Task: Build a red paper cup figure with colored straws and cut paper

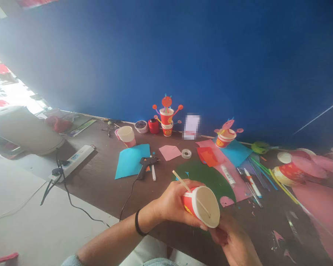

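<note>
A red and white paper cup (195, 201) is tilted with its mouth towards me, and my left hand (173, 203) is wrapped round it. A pale straw (181, 180) sticks out at the cup's upper left side. A thin pale length also crosses the inside of the cup down to the lower right wall. My right hand (235, 240) is closed against the cup's lower right side. The rim hides its fingertips, so I cannot make out what they pinch. Under the cup lies a dark green round sheet (211, 177) on the brown table (100, 177).
A black glue gun (145, 166) with a trailing cord rests by blue paper (130, 157). Left are a power strip (74, 162) and stacked cups (127, 136). Decorated cup figures (166, 118) stand by the blue wall. Pens (252, 183), straws (284, 186) and pink paper (319, 210) lie right.
</note>
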The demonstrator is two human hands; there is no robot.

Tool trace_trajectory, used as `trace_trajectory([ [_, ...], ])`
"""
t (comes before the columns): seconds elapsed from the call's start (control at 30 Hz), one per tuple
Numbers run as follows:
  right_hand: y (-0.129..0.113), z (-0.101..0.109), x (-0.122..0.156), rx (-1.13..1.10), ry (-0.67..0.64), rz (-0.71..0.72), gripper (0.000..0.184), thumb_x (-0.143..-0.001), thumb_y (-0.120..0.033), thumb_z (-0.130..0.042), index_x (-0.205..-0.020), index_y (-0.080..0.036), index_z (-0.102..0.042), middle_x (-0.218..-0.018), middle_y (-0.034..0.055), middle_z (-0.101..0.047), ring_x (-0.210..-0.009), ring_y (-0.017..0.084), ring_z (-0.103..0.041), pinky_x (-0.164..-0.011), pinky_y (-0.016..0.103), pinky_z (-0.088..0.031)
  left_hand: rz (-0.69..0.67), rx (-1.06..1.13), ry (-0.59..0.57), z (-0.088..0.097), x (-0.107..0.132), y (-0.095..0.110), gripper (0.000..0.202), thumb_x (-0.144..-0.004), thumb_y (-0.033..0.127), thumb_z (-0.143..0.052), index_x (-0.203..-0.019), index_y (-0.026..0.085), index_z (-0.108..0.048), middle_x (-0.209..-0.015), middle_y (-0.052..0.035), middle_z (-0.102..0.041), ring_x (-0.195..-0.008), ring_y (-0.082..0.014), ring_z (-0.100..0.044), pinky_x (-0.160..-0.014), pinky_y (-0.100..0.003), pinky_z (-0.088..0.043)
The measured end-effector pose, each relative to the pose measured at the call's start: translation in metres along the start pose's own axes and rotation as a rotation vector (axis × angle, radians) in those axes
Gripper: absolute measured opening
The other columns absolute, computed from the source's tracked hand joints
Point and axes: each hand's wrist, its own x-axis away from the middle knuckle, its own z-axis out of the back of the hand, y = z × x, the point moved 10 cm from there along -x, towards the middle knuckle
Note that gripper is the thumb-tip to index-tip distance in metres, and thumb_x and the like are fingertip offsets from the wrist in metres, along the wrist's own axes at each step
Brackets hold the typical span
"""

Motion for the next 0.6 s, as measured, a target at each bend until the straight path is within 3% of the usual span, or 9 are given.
trace_trajectory([
  [0.1, -0.002, -0.003, 0.003, 0.130, -0.051, -0.031, 0.042, -0.070, -0.051, -0.061, -0.051, -0.016, -0.048, -0.048, -0.0068, -0.029, -0.045, 0.005, -0.018, -0.042, 0.020, -0.013, -0.029, 0.059, -0.002, 0.002, 0.000, -0.002, 0.084, -0.041, 0.049, -0.084, -0.113, 0.016, -0.057, -0.106, -0.0117, -0.065, -0.095, -0.0263, -0.063, -0.089, -0.035, -0.047],
  [0.17, -0.012, 0.001, 0.006, 0.274, -0.023, 0.040, 0.037, -0.074, -0.050, -0.058, -0.060, -0.016, -0.054, -0.054, -0.0030, -0.042, -0.048, 0.008, -0.032, -0.043, 0.019, -0.024, -0.013, 0.104, -0.008, 0.004, -0.001, -0.007, 0.083, -0.041, 0.048, -0.084, -0.113, 0.016, -0.056, -0.106, -0.0120, -0.064, -0.095, -0.0270, -0.062, -0.087, -0.036, -0.048],
  [0.27, -0.034, 0.000, 0.013, 0.518, 0.010, 0.223, 0.031, -0.082, -0.047, -0.051, -0.078, -0.018, -0.061, -0.069, 0.0015, -0.056, -0.067, 0.015, -0.051, -0.060, 0.022, -0.041, 0.012, 0.176, -0.010, 0.009, -0.001, -0.016, 0.082, -0.044, 0.046, -0.084, -0.115, 0.017, -0.054, -0.108, -0.0126, -0.062, -0.097, -0.0282, -0.061, -0.087, -0.036, -0.049],
  [0.47, -0.046, -0.013, 0.017, 0.885, -0.064, 0.422, 0.032, -0.092, -0.039, -0.037, -0.095, -0.019, -0.062, -0.071, 0.0018, -0.061, -0.062, 0.015, -0.056, -0.058, 0.020, -0.046, 0.017, 0.142, 0.076, 0.018, 0.009, -0.033, 0.099, -0.037, 0.041, -0.087, -0.125, 0.020, -0.047, -0.117, -0.0134, -0.057, -0.109, -0.0323, -0.054, -0.097, -0.042, -0.041],
  [0.6, -0.050, -0.013, 0.019, 1.013, 0.001, 0.559, 0.033, -0.093, -0.036, -0.036, -0.098, -0.017, -0.062, -0.075, 0.0059, -0.064, -0.066, 0.016, -0.061, -0.060, 0.022, -0.049, 0.123, 0.084, 0.199, 0.017, 0.019, -0.055, 0.108, -0.040, 0.040, -0.087, -0.133, 0.019, -0.035, -0.121, -0.0156, -0.055, -0.113, -0.0325, -0.052, -0.099, -0.043, -0.039],
])
